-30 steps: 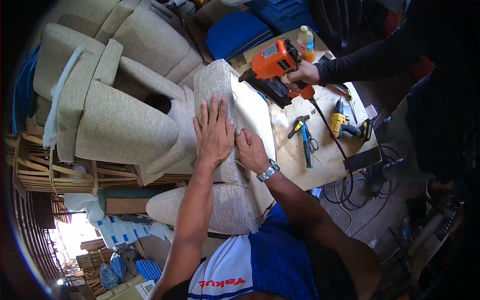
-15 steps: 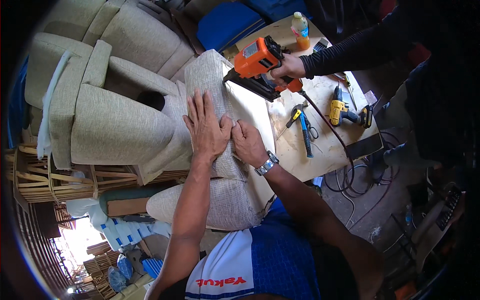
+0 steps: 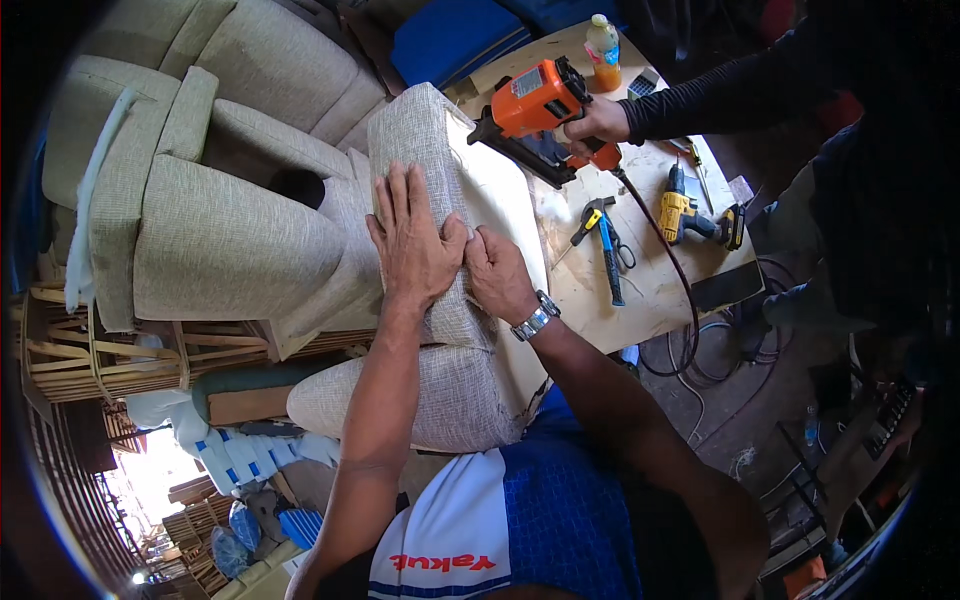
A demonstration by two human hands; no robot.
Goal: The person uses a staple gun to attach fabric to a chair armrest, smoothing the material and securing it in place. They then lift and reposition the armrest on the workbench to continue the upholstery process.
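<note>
A padded upholstered sofa piece (image 3: pixel 408 128), covered in grey woven fabric, lies in front of me with its pale underside (image 3: pixel 505 195) turned to the right. My left hand (image 3: pixel 415 240) rests flat on the cover, fingers stretched out. Close beside its thumb, my right hand (image 3: pixel 500 278) is closed on the fabric edge (image 3: pixel 468 232), pinching it along the border of the underside. Above my hands, a co-worker's hand (image 3: pixel 600 122) grips an orange nail gun or stapler (image 3: pixel 530 105). Its black nose hangs over the far part of that border, seemingly just off it.
A wooden worktop (image 3: pixel 590 290) carries a yellow drill (image 3: pixel 678 213), a blue-handled hammer (image 3: pixel 610 262), scissors (image 3: pixel 625 255) and a bottle (image 3: pixel 603 55). The tool's hose (image 3: pixel 665 235) drops past the worktop's edge. More grey sofa parts (image 3: pixel 235 230) stand left, by wooden frames (image 3: pixel 110 345).
The co-worker's orange tool has drawn back a little to the right, its nose coming away from the fabric border. Both my hands keep their hold, and the view has shifted slightly.
</note>
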